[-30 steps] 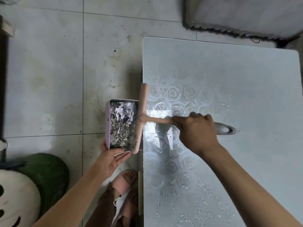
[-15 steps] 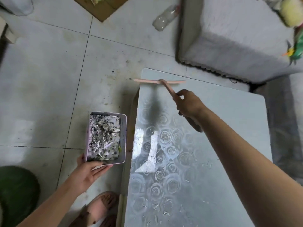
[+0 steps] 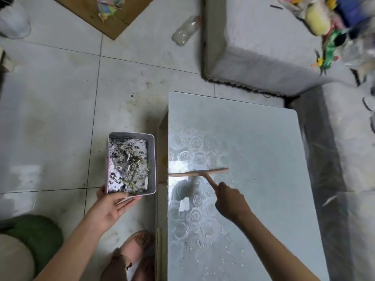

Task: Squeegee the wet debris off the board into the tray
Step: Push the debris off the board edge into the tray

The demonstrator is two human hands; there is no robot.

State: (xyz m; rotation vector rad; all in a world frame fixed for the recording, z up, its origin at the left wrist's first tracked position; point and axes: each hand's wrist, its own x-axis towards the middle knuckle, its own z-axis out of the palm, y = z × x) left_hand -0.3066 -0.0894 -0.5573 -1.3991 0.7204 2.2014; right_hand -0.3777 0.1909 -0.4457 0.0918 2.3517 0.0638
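The right hand (image 3: 231,201) hides the rear part of the squeegee (image 3: 199,172) handle; its fingers are curled tight round the handle, with the forefinger lying along it. The fingers of the left hand (image 3: 109,207) go out of sight beneath the tray (image 3: 153,159), the thumb is against the near left corner, and the tray is held between them. Both forearms are cut off at the bottom edge.

The squeegee's blade lies across the board (image 3: 253,159) from left to right, its left end at the board's left edge. The handle slants back and to the right into the hand. It is pale pink and T-shaped. Whether the blade touches the surface is hard to tell.

The tray's long axis points away from the person. It is held above the floor just beside the board's left edge, not touching it. It is a pale rectangular tray, with dark wet debris (image 3: 127,161) in it. The board is grey, glossy and patterned with roses, and pale wet flecks (image 3: 203,246) are scattered over its near end
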